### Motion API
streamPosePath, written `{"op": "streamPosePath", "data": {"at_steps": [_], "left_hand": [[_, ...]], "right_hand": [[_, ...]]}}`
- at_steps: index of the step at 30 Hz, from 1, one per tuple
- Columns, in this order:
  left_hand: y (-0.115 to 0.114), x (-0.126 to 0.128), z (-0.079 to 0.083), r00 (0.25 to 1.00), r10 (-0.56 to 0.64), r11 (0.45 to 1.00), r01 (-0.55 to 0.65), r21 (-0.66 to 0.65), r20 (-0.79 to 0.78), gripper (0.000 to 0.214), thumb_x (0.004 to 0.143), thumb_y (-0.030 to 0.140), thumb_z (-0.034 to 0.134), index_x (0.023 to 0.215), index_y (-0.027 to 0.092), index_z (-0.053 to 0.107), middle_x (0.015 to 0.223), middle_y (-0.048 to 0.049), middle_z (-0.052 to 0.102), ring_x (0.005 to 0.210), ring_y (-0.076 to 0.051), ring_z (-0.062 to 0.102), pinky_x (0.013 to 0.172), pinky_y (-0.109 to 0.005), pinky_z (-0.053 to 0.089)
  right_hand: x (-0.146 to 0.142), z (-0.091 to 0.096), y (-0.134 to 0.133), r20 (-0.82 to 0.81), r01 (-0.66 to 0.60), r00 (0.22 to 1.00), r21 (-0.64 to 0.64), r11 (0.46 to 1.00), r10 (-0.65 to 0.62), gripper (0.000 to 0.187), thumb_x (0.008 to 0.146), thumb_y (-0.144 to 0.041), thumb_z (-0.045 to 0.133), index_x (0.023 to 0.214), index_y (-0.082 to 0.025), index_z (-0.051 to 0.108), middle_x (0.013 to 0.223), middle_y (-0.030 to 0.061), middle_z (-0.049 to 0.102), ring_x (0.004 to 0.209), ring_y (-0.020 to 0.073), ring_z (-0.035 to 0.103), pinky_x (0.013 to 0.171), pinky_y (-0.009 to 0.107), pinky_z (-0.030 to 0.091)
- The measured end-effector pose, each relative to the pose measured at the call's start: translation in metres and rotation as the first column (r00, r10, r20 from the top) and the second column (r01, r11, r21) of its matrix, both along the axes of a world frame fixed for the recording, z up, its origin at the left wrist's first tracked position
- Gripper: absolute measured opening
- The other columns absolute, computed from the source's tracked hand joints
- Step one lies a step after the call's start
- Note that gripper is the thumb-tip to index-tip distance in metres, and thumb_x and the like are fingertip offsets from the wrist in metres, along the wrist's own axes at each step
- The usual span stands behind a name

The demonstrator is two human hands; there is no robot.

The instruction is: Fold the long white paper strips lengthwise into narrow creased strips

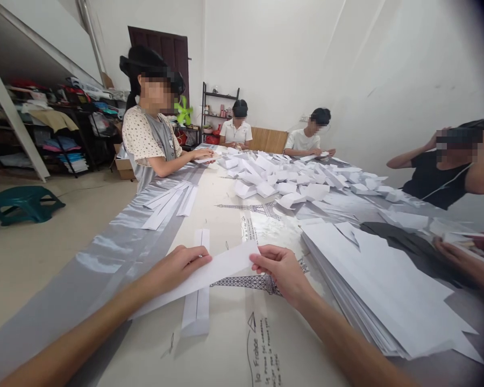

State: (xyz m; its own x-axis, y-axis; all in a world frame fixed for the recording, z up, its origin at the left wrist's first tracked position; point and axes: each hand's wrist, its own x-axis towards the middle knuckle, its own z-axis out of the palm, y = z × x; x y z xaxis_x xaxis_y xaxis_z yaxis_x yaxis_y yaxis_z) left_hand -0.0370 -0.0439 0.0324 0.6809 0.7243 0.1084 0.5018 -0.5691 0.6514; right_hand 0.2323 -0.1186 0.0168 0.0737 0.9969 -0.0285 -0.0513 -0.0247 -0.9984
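Paper strip [230, 265] | white, long, narrow, slanted | right hand [277, 267] pinches its end | left hand [181, 267] touching, grip unclear

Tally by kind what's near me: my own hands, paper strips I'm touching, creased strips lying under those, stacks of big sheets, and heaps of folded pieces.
Your hands: 2, left hand and right hand
Touched paper strip: 1
Creased strip underneath: 1
Stack of big sheets: 1
Heap of folded pieces: 1, pieces overlapping too much to count
Total: 6
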Motion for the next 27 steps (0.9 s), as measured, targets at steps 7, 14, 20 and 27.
{"op": "streamPosePath", "data": {"at_steps": [7,14,20,27], "left_hand": [[0.004,-0.004,-0.013,0.982,0.078,0.898,0.005,0.44,-0.17,0.035,0.102,0.04,0.035,0.079,0.023,0.055,0.053,0.0047,0.037,0.047,-0.013,0.033,0.052,-0.027,0.019],[0.01,-0.013,-0.01,0.976,-0.02,0.886,0.118,0.448,-0.216,0.04,0.104,0.041,0.033,0.073,0.022,0.05,0.05,0.0065,0.03,0.043,-0.012,0.025,0.051,-0.026,0.017],[0.013,-0.015,-0.01,0.996,0.029,0.855,0.022,0.518,-0.09,0.056,0.1,0.059,0.033,0.06,0.02,0.039,0.046,0.0066,0.024,0.038,-0.009,0.017,0.049,-0.028,0.015],[0.015,-0.017,-0.011,0.995,0.024,0.845,0.034,0.534,-0.101,0.056,0.101,0.059,0.029,0.062,0.02,0.04,0.048,0.0071,0.02,0.042,-0.01,0.011,0.049,-0.029,0.016]], "right_hand": [[0.001,0.001,0.001,0.002,-0.041,0.999,-0.043,0.998,0.041,0.029,0.071,-0.045,0.084,0.071,-0.019,0.071,0.069,0.0035,0.068,0.073,0.0199,0.068,0.073,0.033,0.056],[0.009,0.0,0.003,0.131,-0.246,0.957,-0.119,0.962,0.261,0.037,0.077,-0.053,0.076,0.073,-0.017,0.073,0.074,0.0071,0.075,0.059,0.0148,0.065,0.057,0.027,0.052],[0.009,0.006,0.001,0.191,-0.265,0.944,-0.045,0.963,0.269,0.036,0.078,-0.052,0.075,0.071,-0.017,0.073,0.07,0.0059,0.073,0.057,0.0139,0.062,0.056,0.027,0.05],[0.013,0.009,0.001,0.192,-0.299,0.934,-0.046,0.953,0.302,0.035,0.079,-0.051,0.075,0.07,-0.018,0.071,0.069,0.005,0.071,0.057,0.014,0.061,0.056,0.028,0.049]]}}
